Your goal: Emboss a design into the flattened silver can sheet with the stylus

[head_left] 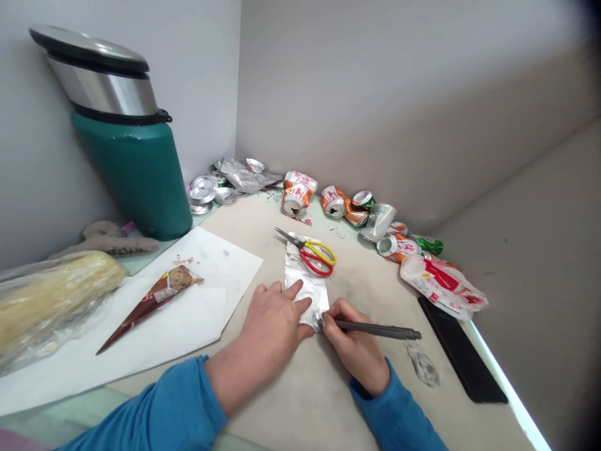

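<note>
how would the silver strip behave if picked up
The silver strip is probably light and bendy, since it looks thin and creased. It may resist at first, as the left hand lies on it. The scissors on its far end would likely slide off.

Two hands are in the frame: one left hand (275, 316) at centre and one right hand (352, 341) at lower centre right. Around the middle there are one pen (375, 329), one pair of scissors (312, 255) and one silvery strip (295, 268). On the right side: one black phone (462, 354), one red-and-white packet (444, 285) and one crumpled scrap (422, 366). On the left: one green bottle (134, 169), one brown cone (153, 299) and one clear bag (61, 288). At upper centre, stretching right, at least six crushed cans (298, 190) overlap, too jumbled for an exact count. Left of them are at least four round can ends (201, 195), partly stacked.
</note>
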The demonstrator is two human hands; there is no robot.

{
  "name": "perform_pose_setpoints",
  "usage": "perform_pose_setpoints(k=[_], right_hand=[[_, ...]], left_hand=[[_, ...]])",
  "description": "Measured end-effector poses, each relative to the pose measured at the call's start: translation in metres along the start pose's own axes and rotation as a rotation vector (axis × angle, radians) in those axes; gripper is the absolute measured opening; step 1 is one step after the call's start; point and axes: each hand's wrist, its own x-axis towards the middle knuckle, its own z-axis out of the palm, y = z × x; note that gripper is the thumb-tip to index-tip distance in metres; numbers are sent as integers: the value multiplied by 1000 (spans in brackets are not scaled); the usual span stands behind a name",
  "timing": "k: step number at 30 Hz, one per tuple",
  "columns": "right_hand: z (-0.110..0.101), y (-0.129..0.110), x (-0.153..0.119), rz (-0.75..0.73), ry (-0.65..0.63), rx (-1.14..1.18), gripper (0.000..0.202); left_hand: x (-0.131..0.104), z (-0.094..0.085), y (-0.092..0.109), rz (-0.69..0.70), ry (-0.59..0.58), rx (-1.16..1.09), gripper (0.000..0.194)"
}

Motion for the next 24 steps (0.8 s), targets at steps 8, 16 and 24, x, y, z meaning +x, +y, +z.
perform_pose_setpoints(k=[8, 16, 24], right_hand=[[1, 0, 0, -19, -11, 5, 22], [1, 0, 3, 13, 37, 73, 22], [3, -2, 5, 63, 101, 72, 21]], left_hand=[[0, -2, 1, -10, -18, 0, 25], [-1, -5, 3, -10, -18, 11, 24], [0, -4, 3, -7, -8, 12, 25]])
